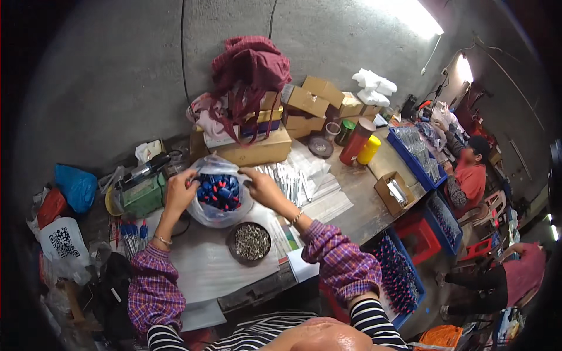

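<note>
A clear plastic bag (218,219) stands on the workbench with its mouth spread wide. Inside lie many small blue and red plastic pieces (219,192). My left hand (179,190) pinches the bag's left rim, with a small red spot showing at its fingers. On the opposite side, my right hand (264,188) grips the right rim. Just below the bag sits a round dark dish (234,255) filled with small metal parts (252,240). Flat metal strips (287,182) are spread beyond my right hand. Blue-handled metal tools (134,233) lie left of my left forearm.
Cardboard boxes (257,153) and a dark red cloth bag (249,70) are stacked against the wall. A red canister (357,142) and a yellow bottle (369,150) stand farther right. Blue crates (417,158) line the right side, near a seated co-worker (468,175); another person bends beyond.
</note>
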Tool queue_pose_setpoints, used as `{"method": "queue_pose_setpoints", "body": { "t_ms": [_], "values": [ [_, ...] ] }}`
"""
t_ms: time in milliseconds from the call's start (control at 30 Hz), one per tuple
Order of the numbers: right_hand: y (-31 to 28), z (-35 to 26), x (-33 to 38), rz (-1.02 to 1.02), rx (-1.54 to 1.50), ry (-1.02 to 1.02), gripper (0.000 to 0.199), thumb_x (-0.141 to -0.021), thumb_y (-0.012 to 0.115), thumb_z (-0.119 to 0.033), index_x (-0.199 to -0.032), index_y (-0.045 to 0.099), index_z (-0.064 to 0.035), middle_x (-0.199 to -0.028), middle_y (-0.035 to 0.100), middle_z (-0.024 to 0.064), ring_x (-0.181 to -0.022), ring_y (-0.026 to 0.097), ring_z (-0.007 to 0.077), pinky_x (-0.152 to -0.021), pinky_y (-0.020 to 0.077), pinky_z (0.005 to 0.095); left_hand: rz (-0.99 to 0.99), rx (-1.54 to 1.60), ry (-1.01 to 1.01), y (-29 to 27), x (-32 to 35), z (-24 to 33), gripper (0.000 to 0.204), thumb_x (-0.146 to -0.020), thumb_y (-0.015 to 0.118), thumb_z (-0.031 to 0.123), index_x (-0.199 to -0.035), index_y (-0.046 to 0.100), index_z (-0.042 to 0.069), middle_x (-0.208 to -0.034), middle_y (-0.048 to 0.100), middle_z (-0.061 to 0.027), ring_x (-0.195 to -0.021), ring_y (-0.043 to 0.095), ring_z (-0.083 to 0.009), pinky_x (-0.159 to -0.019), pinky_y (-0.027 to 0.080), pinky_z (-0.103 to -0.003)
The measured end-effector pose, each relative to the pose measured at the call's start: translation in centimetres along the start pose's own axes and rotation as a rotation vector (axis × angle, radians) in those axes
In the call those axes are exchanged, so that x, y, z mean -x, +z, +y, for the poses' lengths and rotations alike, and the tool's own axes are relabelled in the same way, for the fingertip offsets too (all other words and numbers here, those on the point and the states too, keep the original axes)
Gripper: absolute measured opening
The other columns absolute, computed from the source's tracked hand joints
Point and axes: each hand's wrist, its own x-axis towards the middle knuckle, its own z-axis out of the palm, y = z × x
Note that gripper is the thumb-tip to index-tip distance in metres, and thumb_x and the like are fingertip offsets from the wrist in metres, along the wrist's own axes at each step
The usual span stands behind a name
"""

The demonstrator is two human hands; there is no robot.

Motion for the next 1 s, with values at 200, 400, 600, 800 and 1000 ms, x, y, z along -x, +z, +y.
{"method": "queue_pose_setpoints", "body": {
  "t_ms": [200,400,600,800,1000],
  "values": [
    [2.5,3.4,-0.4,-0.012,-0.074,0.144,0.028,-0.078,0.057,-0.009,-0.106,0.061,-0.0071,-0.092,0.064,0.0185,-0.085,0.061,0.0344,-0.076,0.0484,0.0377,0.045,0.014,-0.097,-0.8,0.6,-5.0,0.028,-0.072,0.063,0.014,-0.098,0.063,0.005,-0.083,0.065,-0.0137,-0.071,0.063,-0.0269,-0.063,0.048,-0.032],
    [0.7,5.4,1.6,-0.083,-0.013,0.178,0.027,-0.083,0.055,-0.01,-0.11,0.06,-0.0039,-0.091,0.067,0.0149,-0.076,0.064,0.0193,-0.068,0.0496,0.0308,0.071,-0.007,-0.114,-1.0,1.0,-4.9,0.026,-0.074,0.062,0.015,-0.098,0.063,0.007,-0.08,0.065,-0.0124,-0.07,0.064,-0.0247,-0.061,0.048,-0.033],
    [0.3,2.6,2.0,0.002,0.083,-0.075,0.025,-0.078,0.056,0.002,-0.103,0.06,-0.0009,-0.094,0.064,0.0146,-0.076,0.064,0.026,-0.065,0.0499,0.0321,0.032,-0.109,-0.254,-3.5,2.8,-1.8,0.022,-0.074,0.062,0.014,-0.096,0.065,0.012,-0.07,0.064,-0.0113,-0.062,0.062,-0.0234,-0.057,0.047,-0.032],
    [0.2,-0.7,0.3,-0.188,0.154,-0.39,0.026,-0.072,0.053,0.008,-0.094,0.06,-0.0025,-0.096,0.06,0.0113,-0.088,0.057,0.0301,-0.074,0.0486,0.0358,-0.215,0.022,0.159,-2.4,3.5,0.4,0.03,-0.069,0.058,-0.002,-0.098,0.063,0.006,-0.092,0.064,-0.0123,-0.067,0.061,-0.0236,-0.062,0.048,-0.029],
    [-0.1,-1.3,3.2,-0.252,0.125,-0.321,0.027,-0.071,0.055,0.007,-0.094,0.059,-0.0055,-0.093,0.059,0.0093,-0.086,0.057,0.0283,-0.071,0.0485,0.0358,-0.378,-0.009,0.101,-3.2,7.1,0.5,0.019,-0.069,0.057,0.001,-0.088,0.061,0.003,-0.074,0.057,-0.0118,-0.068,0.059,-0.0292,-0.062,0.047,-0.036]
  ]
}}
